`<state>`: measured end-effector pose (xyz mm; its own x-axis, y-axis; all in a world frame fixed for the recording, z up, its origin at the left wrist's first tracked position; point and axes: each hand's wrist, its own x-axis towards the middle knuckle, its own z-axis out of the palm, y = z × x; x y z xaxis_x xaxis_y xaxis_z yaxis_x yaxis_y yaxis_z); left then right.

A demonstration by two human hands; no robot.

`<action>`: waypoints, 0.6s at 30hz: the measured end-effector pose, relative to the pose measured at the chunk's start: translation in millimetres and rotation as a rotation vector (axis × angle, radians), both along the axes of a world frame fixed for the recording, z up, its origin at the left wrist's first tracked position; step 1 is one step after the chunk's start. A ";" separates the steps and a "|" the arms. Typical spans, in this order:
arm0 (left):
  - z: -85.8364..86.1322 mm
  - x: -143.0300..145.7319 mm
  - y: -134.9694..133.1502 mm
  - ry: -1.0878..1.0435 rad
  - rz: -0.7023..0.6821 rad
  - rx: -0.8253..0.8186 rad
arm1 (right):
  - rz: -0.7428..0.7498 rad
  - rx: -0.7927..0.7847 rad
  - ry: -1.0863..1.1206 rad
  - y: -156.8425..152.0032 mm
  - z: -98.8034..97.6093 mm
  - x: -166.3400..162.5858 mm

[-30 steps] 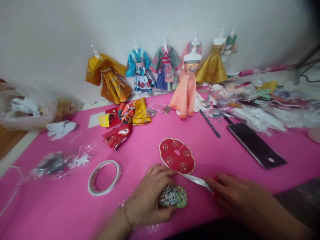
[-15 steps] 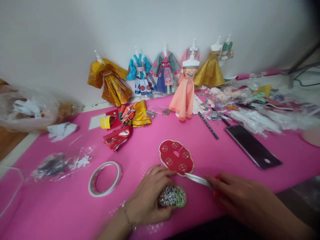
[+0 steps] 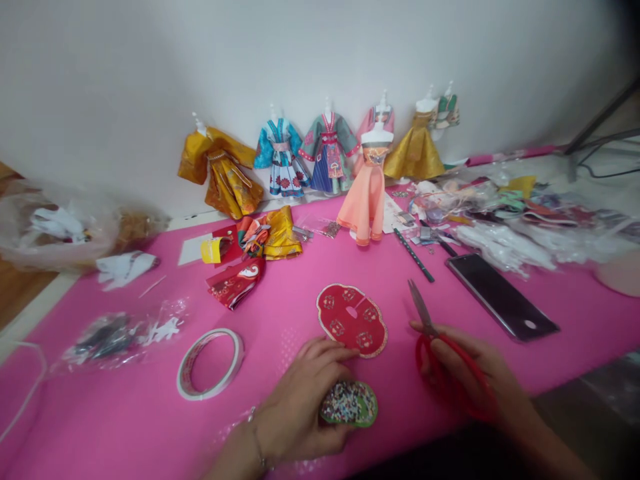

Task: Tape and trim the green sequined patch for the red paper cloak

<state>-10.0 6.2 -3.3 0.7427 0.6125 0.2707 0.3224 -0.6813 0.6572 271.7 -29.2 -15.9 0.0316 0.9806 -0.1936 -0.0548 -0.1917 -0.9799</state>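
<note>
My left hand (image 3: 305,393) is curled around a small green, rounded object (image 3: 350,403) covered in tiny multicoloured beads or pinheads; I cannot tell which. Its index fingertip rests at the lower edge of a red scalloped cloth collar (image 3: 345,308). The collar lies flat, with gold figures, a pale trimmed edge, a centre hole and a slit. To the right, my right hand (image 3: 475,367) grips red-handled scissors (image 3: 423,307). Their blades are together, pointing up and away, apart from the collar.
Doll forms in dresses (image 3: 327,150) stand along the wall. A roll of tape (image 3: 183,373) lies left, a phone (image 3: 505,297) right, beside a dark pencil (image 3: 414,255). Folded doll clothes (image 3: 283,233) lie behind. Plastic bags (image 3: 505,243) of material crowd the back right of the pink mat (image 3: 130,420).
The scissors have left the collar's lower edge, moved right and swung from pointing left to pointing away from me. My left hand has stayed by the collar with the green object.
</note>
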 end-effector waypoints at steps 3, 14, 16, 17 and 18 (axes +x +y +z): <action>0.3 2.3 -0.3 0.012 -0.007 0.006 | 0.004 0.023 -0.003 0.9 0.2 -7.8; -0.4 5.1 -0.1 0.048 0.015 0.014 | 0.086 0.242 -0.395 5.2 -16.3 5.0; -0.7 4.7 -0.4 0.051 0.022 0.009 | 0.092 0.254 -0.416 5.2 -17.0 4.9; -0.6 4.7 -0.5 0.050 0.026 0.005 | 0.093 0.256 -0.416 4.8 -16.2 4.0; -0.4 4.8 -0.5 0.047 0.028 0.004 | 0.086 0.251 -0.411 4.3 -14.8 2.9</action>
